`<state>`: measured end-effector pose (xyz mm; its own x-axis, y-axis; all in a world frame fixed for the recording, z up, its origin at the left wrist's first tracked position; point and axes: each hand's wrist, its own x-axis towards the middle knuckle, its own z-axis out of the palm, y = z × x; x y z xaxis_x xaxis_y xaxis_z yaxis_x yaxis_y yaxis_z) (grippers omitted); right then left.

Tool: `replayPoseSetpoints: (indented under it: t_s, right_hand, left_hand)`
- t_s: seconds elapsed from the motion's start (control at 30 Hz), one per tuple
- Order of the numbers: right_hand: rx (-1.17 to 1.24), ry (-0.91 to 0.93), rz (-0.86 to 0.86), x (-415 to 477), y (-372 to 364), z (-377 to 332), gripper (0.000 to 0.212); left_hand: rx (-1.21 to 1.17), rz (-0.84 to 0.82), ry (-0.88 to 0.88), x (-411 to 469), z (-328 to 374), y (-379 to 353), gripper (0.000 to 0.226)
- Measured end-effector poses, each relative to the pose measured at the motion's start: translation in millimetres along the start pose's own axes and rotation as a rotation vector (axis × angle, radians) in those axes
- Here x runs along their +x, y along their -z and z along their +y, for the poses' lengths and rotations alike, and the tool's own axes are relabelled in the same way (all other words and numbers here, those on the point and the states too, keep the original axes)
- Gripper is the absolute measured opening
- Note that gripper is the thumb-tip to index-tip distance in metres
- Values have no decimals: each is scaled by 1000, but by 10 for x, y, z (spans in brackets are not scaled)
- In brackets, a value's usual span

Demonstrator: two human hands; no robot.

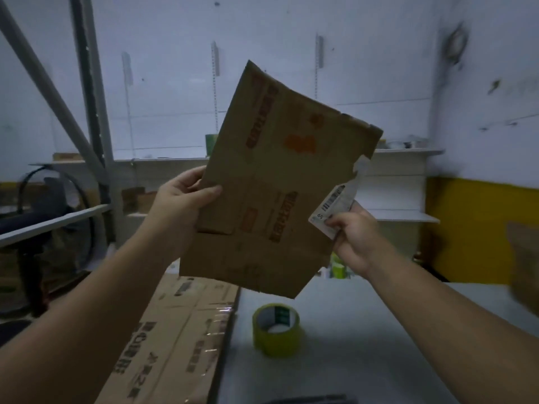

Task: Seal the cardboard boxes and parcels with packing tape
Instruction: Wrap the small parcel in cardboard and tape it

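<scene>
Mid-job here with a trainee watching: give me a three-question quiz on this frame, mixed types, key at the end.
1. True or false: the tape roll is in the right hand.
2. Which hand grips the flattened box by its edge?
A. left hand
B. right hand
C. neither
3. Fill in: the right hand pinches a peeling ____ with a barcode.

Key: 1 false, the roll sits on the table; 2 A; 3 label.
</scene>
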<state>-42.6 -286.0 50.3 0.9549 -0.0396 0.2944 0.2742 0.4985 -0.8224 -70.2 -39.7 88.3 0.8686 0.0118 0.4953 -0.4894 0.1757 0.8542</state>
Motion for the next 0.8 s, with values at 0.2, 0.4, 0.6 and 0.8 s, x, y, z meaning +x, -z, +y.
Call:
replayPoseSetpoints:
  t_s: [0.2, 0.4, 0.6, 0.8]
  right_hand:
    - [18, 116, 5, -6, 324, -514, 47]
    - [-83, 227, 184, -128, 831, -668, 47]
    - [-261, 184, 403, -307, 1593, -548, 25]
    - [-284, 41, 483, -510, 2056, -345, 17]
  left_hand:
    - [12, -60, -96, 206, 103, -557, 29]
    - [169, -114, -90, 256, -259, -1047, 19]
    - [233, -220, 292, 254, -1084, -1590, 17]
    - [203, -250, 560, 26, -1669, -1827, 20]
